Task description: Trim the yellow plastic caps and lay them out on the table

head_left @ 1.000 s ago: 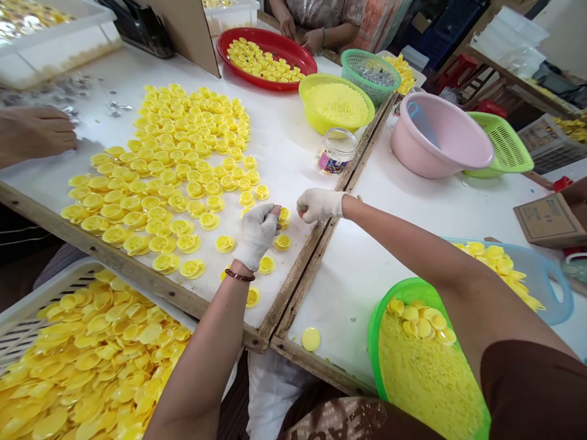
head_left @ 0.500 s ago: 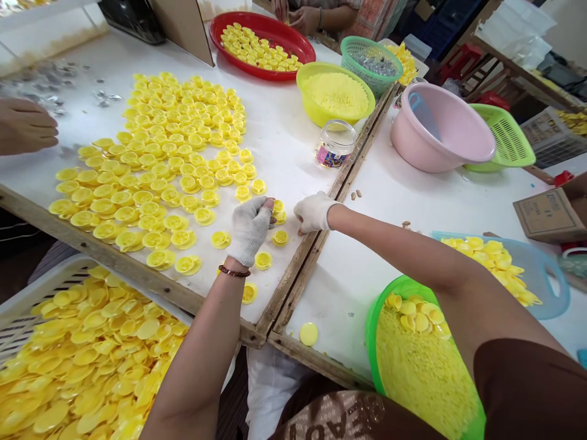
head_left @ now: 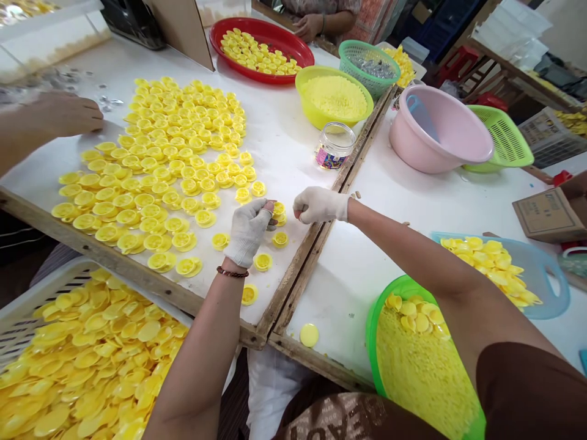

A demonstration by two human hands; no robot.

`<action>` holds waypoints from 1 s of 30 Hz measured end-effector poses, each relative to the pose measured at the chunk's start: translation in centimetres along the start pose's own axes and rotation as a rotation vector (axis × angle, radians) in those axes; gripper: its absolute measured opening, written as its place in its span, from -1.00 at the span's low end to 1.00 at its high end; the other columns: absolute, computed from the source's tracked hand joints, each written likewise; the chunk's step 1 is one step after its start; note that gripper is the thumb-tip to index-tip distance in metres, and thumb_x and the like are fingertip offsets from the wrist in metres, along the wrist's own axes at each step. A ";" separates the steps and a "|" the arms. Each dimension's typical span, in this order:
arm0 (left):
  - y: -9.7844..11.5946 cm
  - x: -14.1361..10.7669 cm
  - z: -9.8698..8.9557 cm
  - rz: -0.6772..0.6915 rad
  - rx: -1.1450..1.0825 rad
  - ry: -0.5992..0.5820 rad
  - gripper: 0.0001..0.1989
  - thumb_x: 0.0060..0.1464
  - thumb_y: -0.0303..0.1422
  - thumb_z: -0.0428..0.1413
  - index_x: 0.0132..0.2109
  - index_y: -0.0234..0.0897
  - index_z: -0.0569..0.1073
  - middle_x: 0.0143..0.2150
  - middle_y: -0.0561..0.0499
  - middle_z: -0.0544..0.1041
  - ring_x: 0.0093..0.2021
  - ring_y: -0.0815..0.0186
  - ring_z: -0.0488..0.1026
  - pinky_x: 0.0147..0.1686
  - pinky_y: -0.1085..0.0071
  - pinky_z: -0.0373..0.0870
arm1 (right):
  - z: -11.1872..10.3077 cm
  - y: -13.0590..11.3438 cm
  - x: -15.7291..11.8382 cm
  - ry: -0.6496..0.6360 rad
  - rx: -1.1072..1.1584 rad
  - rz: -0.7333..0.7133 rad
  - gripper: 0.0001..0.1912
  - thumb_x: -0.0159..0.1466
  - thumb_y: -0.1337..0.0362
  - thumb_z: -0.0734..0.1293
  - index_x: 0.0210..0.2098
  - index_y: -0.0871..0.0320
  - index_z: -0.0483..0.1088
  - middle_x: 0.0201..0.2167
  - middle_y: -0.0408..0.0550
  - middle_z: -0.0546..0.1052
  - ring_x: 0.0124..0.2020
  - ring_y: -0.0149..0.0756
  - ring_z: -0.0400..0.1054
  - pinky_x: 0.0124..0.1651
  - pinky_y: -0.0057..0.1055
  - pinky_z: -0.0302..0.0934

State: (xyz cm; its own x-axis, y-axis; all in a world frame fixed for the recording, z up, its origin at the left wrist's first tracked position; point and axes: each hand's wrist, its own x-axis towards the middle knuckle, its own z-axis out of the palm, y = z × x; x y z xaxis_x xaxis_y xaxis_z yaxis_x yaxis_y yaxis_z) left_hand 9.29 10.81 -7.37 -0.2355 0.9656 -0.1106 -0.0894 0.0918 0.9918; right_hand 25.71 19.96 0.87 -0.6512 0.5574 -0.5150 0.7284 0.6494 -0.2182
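Note:
My left hand (head_left: 250, 229), in a white glove with bare fingertips, is closed in a pinch over the table. Whatever it pinches is too small to make out. Right at its fingertips is a yellow round plastic piece (head_left: 279, 211), and I cannot tell whether the hand touches it. Across a small gap, my right hand (head_left: 318, 205), also gloved, has its fingers curled together above the wooden edge; its contents are hidden. Around my left hand lie single yellow pieces, one (head_left: 280, 239) just below the fingers. Many more yellow pieces (head_left: 160, 153) cover the table to the left.
Beyond my hands stand a clear jar (head_left: 334, 146), a yellow bowl (head_left: 305, 107) and a red tray (head_left: 220, 40). A pink basin (head_left: 422, 137) and a green tub (head_left: 373, 330) are on the right. A crate of yellow discs (head_left: 101, 354) sits lower left. A co-worker's hand (head_left: 68, 114) reaches in from the left.
My right hand has shifted slightly up, its wrist higher over the wooden edge. My left hand stays nearly in place. The co-worker's hand at left has moved right, towards the yellow pieces.

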 end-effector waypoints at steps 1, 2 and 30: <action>0.1 0.0 0.0 0.000 0.015 -0.011 -0.68 0.14 -0.13 0.20 -0.20 -0.34 0.61 -0.38 0.01 0.55 -0.44 0.37 0.53 -0.45 0.51 0.52 | -0.5 -0.1 -0.3 0.058 0.085 -0.036 -0.64 0.22 0.38 0.31 -0.02 0.24 0.59 -0.17 -0.05 0.67 -0.22 -0.35 0.50 -0.24 -0.55 0.27; 0.1 -0.1 0.0 0.000 0.027 -0.032 -0.68 0.15 -0.14 0.20 -0.21 -0.34 0.61 -0.40 0.01 0.54 -0.45 0.37 0.52 -0.46 0.51 0.52 | -0.9 -0.3 -0.5 0.117 0.170 -0.076 -0.65 0.22 0.39 0.31 -0.04 0.27 0.58 -0.21 -0.06 0.66 -0.25 -0.37 0.48 -0.24 -0.55 0.26; 1.0 0.0 -1.0 0.058 -0.055 0.154 -0.67 0.16 -0.16 0.19 -0.10 -0.32 0.61 -0.28 -0.02 0.57 -0.35 0.37 0.52 -0.36 0.48 0.55 | 2.4 -1.9 0.5 -0.089 -0.209 0.053 -0.73 0.25 0.33 0.32 -0.10 0.14 0.60 -0.08 0.13 0.67 -0.01 -0.03 0.52 -0.02 -0.19 0.15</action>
State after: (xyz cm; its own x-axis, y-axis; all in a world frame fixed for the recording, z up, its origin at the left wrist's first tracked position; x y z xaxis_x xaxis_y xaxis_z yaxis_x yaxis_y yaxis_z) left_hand 8.23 10.62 -6.41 -0.3869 0.9197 -0.0666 -0.1230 0.0201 0.9922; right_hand 24.49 17.77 -0.98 -0.5848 0.5520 -0.5944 0.6955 0.7183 -0.0172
